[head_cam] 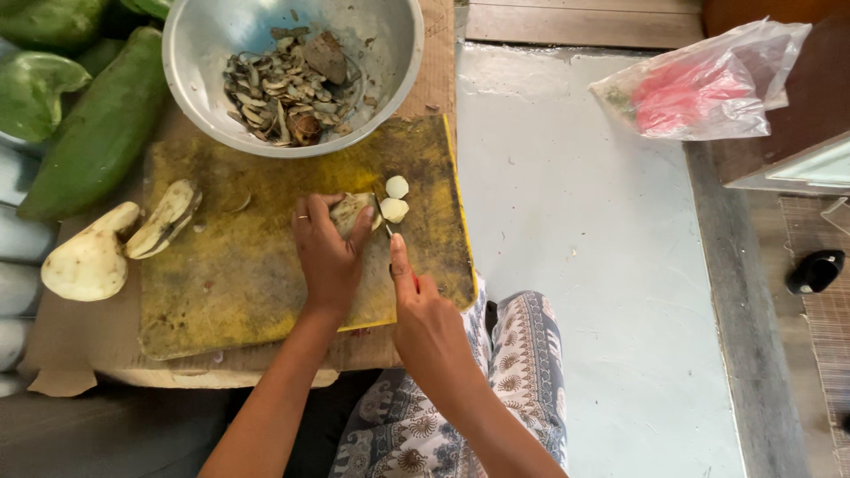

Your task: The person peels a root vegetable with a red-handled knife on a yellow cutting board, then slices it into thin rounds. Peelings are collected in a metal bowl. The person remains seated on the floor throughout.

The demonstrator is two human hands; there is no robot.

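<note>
Left of cutting board (pixel 248 283): whole green gourds (pixel 97 133), two peeled pieces (pixel 88 261) not yet sliced. Above board: metal bowl (pixel 390 53) holding peelings. On board: left hand (pixel 328 257), fingers closed around pale vegetable (pixel 351 211); right hand (pixel 425 323) gripping knife (pixel 382 212), blade at cut end. Two slices (pixel 395 199) done, most unsliced.

A pale grey floor (pixel 602 265) lies in soft daylight. Wooden planks (pixel 584 22) edge it at the top, a dark wooden cabinet (pixel 806 106) stands right, above a woven mat (pixel 828 310).
</note>
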